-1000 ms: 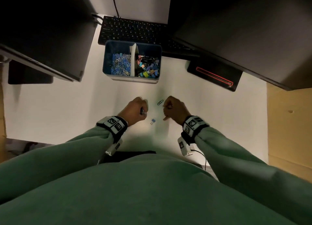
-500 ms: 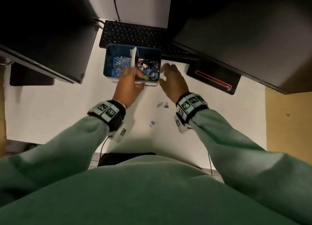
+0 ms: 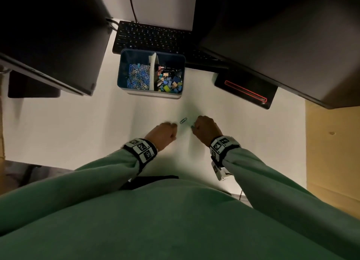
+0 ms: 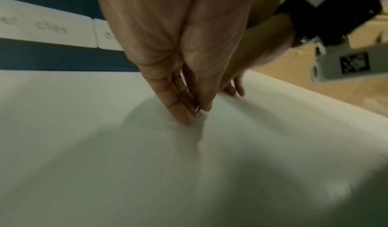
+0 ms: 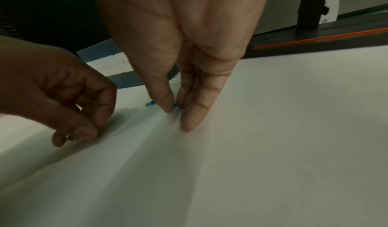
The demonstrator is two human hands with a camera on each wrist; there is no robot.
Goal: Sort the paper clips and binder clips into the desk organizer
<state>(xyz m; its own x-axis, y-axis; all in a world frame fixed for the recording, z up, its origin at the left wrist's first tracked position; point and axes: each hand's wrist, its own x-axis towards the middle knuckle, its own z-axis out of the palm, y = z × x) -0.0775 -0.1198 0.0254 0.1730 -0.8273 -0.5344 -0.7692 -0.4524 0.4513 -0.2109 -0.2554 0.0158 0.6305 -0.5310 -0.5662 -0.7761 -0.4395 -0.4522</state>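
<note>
- My left hand (image 3: 163, 133) is down on the desk (image 3: 78, 123), thumb and fingertips (image 4: 182, 114) pinched together on a small shiny clip (image 4: 198, 110); I can't tell which kind.
- My right hand (image 3: 206, 131) is down too, thumb and fingertips (image 5: 168, 102) closed on a tiny blue clip (image 5: 175, 105) that touches the surface. It looks like a binder clip, but I'm not sure.
- Between the two hands a loose teal paper clip (image 3: 183, 120) lies flat, touched by neither.
- Beyond them sits the organizer (image 3: 124, 88): paper clips in its left compartment, binder clips in the right, a white divider (image 3: 152, 72) between.
- Risks, as I judge them: both grips catch only an edge, so a clip could slip out on the lift or skid away over the smooth desk.
- Each hand may carry a different kind, so dropping on the wrong side of the divider would mix the sorting.
- Releasing too high could bounce a clip off the heaped piles and out.
</note>
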